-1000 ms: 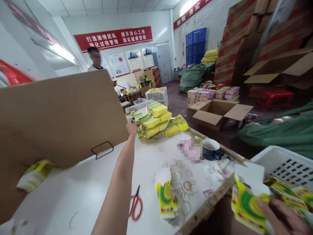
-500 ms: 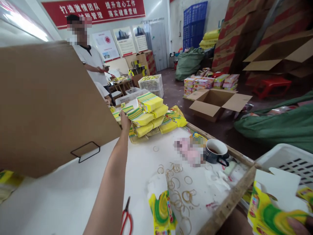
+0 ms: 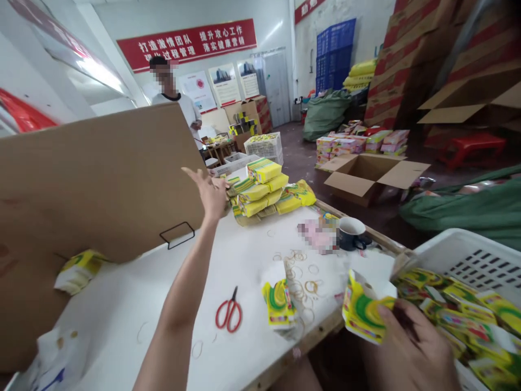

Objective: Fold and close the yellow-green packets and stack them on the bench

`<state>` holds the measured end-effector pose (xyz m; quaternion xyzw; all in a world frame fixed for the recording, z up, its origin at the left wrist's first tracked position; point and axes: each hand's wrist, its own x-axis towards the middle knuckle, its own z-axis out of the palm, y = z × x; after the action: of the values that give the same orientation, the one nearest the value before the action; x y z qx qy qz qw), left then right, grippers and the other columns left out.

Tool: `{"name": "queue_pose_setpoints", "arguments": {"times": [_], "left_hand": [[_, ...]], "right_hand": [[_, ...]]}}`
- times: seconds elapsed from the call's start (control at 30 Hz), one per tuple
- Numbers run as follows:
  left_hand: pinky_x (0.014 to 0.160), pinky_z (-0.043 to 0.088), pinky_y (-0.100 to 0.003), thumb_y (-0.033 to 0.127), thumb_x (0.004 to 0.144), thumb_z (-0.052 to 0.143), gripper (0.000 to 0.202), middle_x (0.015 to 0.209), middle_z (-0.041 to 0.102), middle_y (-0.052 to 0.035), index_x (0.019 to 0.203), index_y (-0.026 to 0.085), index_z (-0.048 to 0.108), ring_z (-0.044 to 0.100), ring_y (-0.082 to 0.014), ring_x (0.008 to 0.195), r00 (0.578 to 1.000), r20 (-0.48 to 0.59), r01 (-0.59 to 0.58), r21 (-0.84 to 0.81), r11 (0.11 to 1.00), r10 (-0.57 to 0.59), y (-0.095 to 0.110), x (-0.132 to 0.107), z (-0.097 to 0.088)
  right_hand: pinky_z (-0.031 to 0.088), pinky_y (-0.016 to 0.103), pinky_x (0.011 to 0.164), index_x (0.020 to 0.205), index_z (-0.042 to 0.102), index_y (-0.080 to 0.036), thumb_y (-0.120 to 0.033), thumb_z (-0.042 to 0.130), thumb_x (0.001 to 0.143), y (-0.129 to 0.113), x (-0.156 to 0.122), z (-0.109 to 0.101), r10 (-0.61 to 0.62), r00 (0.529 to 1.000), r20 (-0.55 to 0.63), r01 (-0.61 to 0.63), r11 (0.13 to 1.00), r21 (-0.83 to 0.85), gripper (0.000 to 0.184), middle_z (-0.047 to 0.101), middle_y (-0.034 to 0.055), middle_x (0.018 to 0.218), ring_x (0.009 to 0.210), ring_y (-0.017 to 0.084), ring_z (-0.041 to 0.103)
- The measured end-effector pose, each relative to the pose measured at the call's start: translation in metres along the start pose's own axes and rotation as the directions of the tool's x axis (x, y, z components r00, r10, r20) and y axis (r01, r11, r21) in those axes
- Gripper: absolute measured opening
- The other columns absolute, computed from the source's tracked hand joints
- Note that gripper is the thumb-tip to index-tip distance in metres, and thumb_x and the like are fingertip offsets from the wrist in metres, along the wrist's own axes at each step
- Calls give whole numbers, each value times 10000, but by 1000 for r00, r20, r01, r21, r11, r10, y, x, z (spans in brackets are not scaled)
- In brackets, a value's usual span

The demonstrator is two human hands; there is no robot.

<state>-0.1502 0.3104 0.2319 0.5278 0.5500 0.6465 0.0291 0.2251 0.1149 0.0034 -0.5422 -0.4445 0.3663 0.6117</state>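
Packet [image 3: 360, 314] one in right hand [image 3: 411, 347], cup [image 3: 352, 233] one

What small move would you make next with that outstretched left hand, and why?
Probably draw the left hand in toward the loose packet near the edge of the table. The hand is open and empty beside the stack of yellow bundles, while the right hand already grips a yellow-green packet by the white basket.

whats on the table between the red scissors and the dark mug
In the head view, a yellow-green packet lies beside the scissors, then loose rubber bands and a blurred pink thing next to the mug.
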Motion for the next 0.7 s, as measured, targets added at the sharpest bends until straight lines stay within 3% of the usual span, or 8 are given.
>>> {"name": "queue_pose_setpoints", "arguments": {"times": [0.07,0.17,0.2,0.27,0.33,0.47,0.57,0.7], "left_hand": [[948,462,-386,238,879,626,772,1339,530,-164,1465,165,128,552,-227,1176,996,-53,66,-4,998,-66,27,-2,-3],[877,504,-382,294,844,672,410,1026,696,-83,1210,170,533,646,-212,951,971,207,133,-44,990,-121,52,-56,5],[833,519,-374,341,820,693,362,924,709,-67,1122,165,598,661,-211,881,927,352,163,-60,985,-132,58,-89,9],[829,524,-359,421,826,668,461,1031,701,-96,1202,174,567,661,-217,940,713,692,277,-131,952,-113,69,-167,11],[823,533,-354,424,817,677,575,1111,676,-118,1302,192,474,664,-221,961,577,802,426,-135,895,-153,80,-240,6],[769,547,-329,332,840,665,645,975,678,-57,1370,256,306,683,-192,851,583,770,597,-191,780,-258,95,-321,-9],[725,558,-308,293,859,642,655,998,672,-48,1386,295,252,692,-181,816,591,759,632,-225,742,-274,99,-332,-16],[748,566,-317,283,875,625,653,1085,673,-70,1412,309,253,699,-194,863,541,805,659,-225,717,-244,102,-331,-27]], "right_hand": [[595,288,660,939,653,-185,-486,729,749,-21,-7,11,45,996,71,-50,996,70,363,739,75,887,741,226,707],[573,295,684,955,644,-176,-500,694,784,-46,-13,23,74,990,122,-87,990,106,370,710,68,851,755,210,678],[566,301,680,942,642,-173,-508,689,784,-52,-14,27,79,984,163,-101,986,129,373,702,64,826,740,206,668],[553,298,644,900,632,-175,-521,689,776,-61,-16,32,81,977,196,-118,976,184,371,689,54,801,706,194,649],[538,288,620,878,624,-178,-520,687,774,-65,-20,35,66,975,213,-110,973,201,363,675,43,783,683,180,627],[503,265,578,886,608,-176,-480,665,801,-66,-33,30,64,958,279,-115,979,170,321,636,34,765,661,162,584],[497,256,590,1009,577,-192,-424,659,819,-67,-41,21,18,941,338,-84,980,182,311,626,34,845,680,152,582],[491,246,614,1260,476,-242,-397,623,856,-74,-42,8,-93,886,453,-19,972,236,457,603,38,968,710,135,586]]}}
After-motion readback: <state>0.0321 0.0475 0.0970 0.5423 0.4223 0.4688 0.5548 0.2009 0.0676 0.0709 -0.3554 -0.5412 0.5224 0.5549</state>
